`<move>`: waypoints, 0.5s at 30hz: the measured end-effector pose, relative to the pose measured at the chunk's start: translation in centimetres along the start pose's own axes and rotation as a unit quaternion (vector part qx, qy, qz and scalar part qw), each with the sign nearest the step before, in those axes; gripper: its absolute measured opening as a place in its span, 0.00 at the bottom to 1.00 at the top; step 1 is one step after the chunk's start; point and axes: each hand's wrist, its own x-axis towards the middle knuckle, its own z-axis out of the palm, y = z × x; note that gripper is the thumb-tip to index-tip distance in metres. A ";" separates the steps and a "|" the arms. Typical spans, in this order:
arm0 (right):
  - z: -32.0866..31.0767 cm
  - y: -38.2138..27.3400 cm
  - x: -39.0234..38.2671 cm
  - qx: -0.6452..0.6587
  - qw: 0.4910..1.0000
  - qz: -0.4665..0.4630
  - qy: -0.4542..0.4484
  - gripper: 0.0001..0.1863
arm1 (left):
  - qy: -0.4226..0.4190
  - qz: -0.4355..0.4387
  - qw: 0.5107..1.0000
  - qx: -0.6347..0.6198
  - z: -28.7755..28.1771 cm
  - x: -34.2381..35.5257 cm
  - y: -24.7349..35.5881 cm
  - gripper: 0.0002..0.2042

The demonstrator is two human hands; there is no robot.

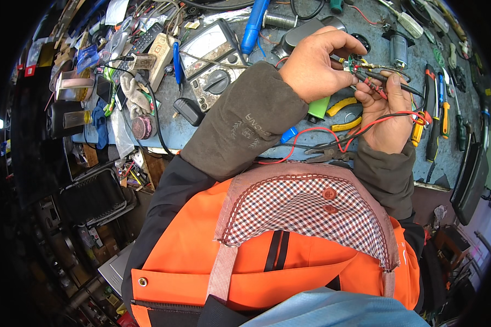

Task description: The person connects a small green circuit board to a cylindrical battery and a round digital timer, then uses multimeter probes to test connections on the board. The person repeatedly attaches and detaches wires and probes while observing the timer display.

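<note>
Upper right, the curled left hand [324, 66] seemingly pinches a small green circuit board [352, 63]; the right hand [388, 115] grips a slim red plastic probe [377, 90] and a long black probe [394, 84], slanting up-left toward it.

Left hand [313, 68] back-up, fingers [343, 41] curled — right hand [386, 120] just beside, palm-up, fingers bent.

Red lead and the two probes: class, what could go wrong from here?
1. The red probe and black probe sit close together in the right hand; a slip might bring them into unwanted contact.
2. The red lead loops loosely near the yellow pliers, so it could snag on them.
</note>
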 end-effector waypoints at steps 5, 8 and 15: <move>0.0 0.0 0.0 -0.001 1.000 0.002 0.004 0.15 | 0.001 0.001 1.000 -0.001 0.0 0.0 0.0 0.24; -0.1 0.0 0.1 -0.001 1.000 0.003 0.001 0.15 | 0.000 0.001 1.000 0.002 0.0 0.0 -0.1 0.24; 0.0 -0.1 0.0 -0.007 1.000 0.005 0.003 0.15 | 0.026 0.029 0.999 -0.029 0.3 0.2 -0.7 0.21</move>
